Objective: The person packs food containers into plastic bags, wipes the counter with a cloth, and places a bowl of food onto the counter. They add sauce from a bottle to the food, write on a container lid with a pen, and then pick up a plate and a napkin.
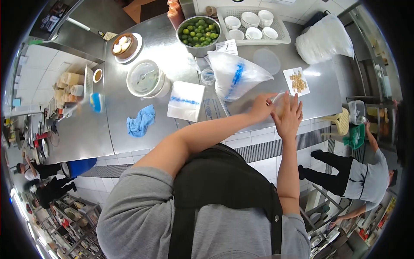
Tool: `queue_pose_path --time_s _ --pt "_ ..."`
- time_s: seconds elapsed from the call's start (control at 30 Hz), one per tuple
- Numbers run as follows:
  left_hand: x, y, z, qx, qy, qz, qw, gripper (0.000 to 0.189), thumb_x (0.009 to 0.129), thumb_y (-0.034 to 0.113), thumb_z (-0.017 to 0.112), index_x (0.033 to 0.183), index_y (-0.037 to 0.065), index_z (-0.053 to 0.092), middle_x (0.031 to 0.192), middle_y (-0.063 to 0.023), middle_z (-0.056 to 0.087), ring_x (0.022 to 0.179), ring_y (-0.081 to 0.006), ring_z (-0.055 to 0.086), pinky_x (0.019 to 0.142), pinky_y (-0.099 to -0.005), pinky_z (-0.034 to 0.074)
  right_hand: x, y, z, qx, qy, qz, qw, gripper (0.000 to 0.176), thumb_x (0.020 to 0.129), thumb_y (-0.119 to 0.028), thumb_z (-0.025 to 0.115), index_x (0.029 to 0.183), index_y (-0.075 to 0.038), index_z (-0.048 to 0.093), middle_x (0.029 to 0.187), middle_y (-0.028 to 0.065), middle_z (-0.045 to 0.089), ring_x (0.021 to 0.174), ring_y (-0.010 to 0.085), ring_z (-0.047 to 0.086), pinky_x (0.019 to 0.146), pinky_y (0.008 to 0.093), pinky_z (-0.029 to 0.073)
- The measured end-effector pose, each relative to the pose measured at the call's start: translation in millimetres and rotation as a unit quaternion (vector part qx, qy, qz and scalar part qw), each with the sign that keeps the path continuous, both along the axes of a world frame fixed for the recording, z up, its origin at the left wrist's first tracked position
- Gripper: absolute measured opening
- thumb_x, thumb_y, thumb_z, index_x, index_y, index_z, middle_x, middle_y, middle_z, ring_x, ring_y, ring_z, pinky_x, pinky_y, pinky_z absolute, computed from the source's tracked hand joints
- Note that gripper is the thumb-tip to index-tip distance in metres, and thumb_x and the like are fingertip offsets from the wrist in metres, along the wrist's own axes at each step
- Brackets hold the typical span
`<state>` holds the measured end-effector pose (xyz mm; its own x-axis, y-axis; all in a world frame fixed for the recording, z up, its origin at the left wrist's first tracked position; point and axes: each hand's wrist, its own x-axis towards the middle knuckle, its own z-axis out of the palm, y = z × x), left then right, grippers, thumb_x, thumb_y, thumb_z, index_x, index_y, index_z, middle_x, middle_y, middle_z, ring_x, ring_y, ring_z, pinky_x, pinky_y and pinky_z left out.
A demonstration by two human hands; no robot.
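Observation:
Near the counter's front edge, my left hand and my right hand are together around a round clear container, largely covered by the fingers. My left hand pinches its left rim. The fingers of my right hand curve over its right side. What the container holds is hard to make out. Just beyond my right hand, small tan pieces lie on a white paper square. A round translucent lid rests farther back. A filled plastic bag with blue print stands left of the hands.
On the steel counter are a pot of green limes, a basket of white bowls, a lidded tub, a white packet and a blue cloth. A person stands at right, near a yellow stool.

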<state>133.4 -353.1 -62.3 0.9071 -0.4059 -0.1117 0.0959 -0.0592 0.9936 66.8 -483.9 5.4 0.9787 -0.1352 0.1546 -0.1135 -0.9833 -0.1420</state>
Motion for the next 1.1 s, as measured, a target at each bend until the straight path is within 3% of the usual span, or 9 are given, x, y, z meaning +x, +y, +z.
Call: queue_pose_path --time_s 0.13,0.37,0.47,0.5,0.6,0.67,0.87,1.0,1.1 --pt "5 3 -6 0.003 0.020 -0.031 0.999 0.054 0.092 -0.002 0.062 0.143 0.011 0.056 0.083 -0.0065 0.058 0.069 -0.0149 0.061 0.059 -0.0281 0.055 3 9 15 -0.019 0.075 -0.027 0.997 0.096 0.079 -0.065 0.069 0.159 -0.030 0.030 0.162 0.0191 0.025 0.143 0.0552 0.025 0.110 0.0661 0.028" --pt "8 18 25 -0.048 0.176 -0.052 0.982 0.054 0.092 -0.002 0.062 0.145 0.009 0.053 0.084 -0.0069 0.059 0.070 -0.0145 0.063 0.064 -0.0294 0.060 -2 -7 3 0.082 -0.057 0.047 0.994 0.088 0.088 -0.056 0.068 0.158 -0.019 0.031 0.160 0.0190 0.029 0.148 0.0416 0.027 0.113 0.0601 0.028" --pt "-3 30 28 -0.083 0.217 -0.047 0.972 0.056 0.092 -0.003 0.062 0.146 0.006 0.050 0.085 -0.0077 0.060 0.071 -0.0169 0.066 0.069 -0.0327 0.063 -10 -33 -34 0.457 -0.183 -0.109 0.863 0.073 0.098 -0.044 0.061 0.157 -0.012 0.032 0.162 0.0175 0.027 0.150 0.0333 0.026 0.114 0.0524 0.031" --pt "-6 37 25 -0.113 0.248 -0.051 0.961 0.057 0.092 -0.003 0.062 0.146 0.006 0.049 0.085 -0.0080 0.060 0.071 -0.0178 0.067 0.070 -0.0339 0.064 -17 -43 -57 0.456 -0.211 -0.154 0.851 0.054 0.102 -0.035 0.059 0.145 -0.004 0.047 0.148 0.0152 0.046 0.138 0.0252 0.042 0.108 0.0398 0.040" --pt "-23 56 30 -0.132 0.292 -0.045 0.946 0.060 0.091 -0.002 0.063 0.148 0.005 0.046 0.086 -0.0087 0.061 0.074 -0.0195 0.069 0.073 -0.0358 0.065 -44 -22 -37 0.686 -0.116 -0.223 0.683 0.037 0.099 -0.028 0.064 0.123 0.001 0.061 0.120 0.0097 0.063 0.110 0.0169 0.057 0.092 0.0315 0.047" --pt "-38 80 36 -0.102 0.282 -0.060 0.952 0.062 0.091 0.000 0.064 0.149 0.005 0.045 0.088 -0.0086 0.062 0.078 -0.0195 0.069 0.075 -0.0365 0.065 -59 -2 -37 0.642 -0.125 -0.226 0.722 0.020 0.095 -0.018 0.068 0.104 -0.001 0.065 0.091 0.0017 0.064 0.083 0.0104 0.056 0.076 0.0271 0.047" --pt "-65 198 77 -0.130 0.268 -0.089 0.951 0.065 0.084 0.001 0.063 0.147 0.004 0.049 0.095 -0.0060 0.065 0.085 -0.0163 0.068 0.074 -0.0336 0.062 -89 62 23 0.689 0.058 -0.140 0.709 0.014 0.084 0.005 0.066 0.095 -0.002 0.060 0.083 0.0014 0.060 0.074 0.0083 0.057 0.066 0.0233 0.048" --pt "-74 315 115 -0.131 0.274 -0.007 0.953 0.066 0.074 0.002 0.060 0.140 0.005 0.059 0.105 -0.0051 0.069 0.084 -0.0116 0.066 0.067 -0.0267 0.055 -68 150 61 0.745 0.212 0.002 0.633 0.022 0.086 -0.006 0.074 0.104 -0.002 0.061 0.088 0.0045 0.064 0.078 0.0130 0.063 0.070 0.0253 0.052" --pt "-87 422 109 -0.071 0.206 0.098 0.971 0.059 0.075 0.004 0.055 0.134 0.002 0.062 0.102 -0.0088 0.070 0.084 -0.0133 0.070 0.058 -0.0236 0.057 -50 187 36 0.648 0.280 0.064 0.705 0.035 0.086 -0.017 0.079 0.112 -0.001 0.062 0.090 0.0069 0.066 0.086 0.0148 0.066 0.075 0.0289 0.053"
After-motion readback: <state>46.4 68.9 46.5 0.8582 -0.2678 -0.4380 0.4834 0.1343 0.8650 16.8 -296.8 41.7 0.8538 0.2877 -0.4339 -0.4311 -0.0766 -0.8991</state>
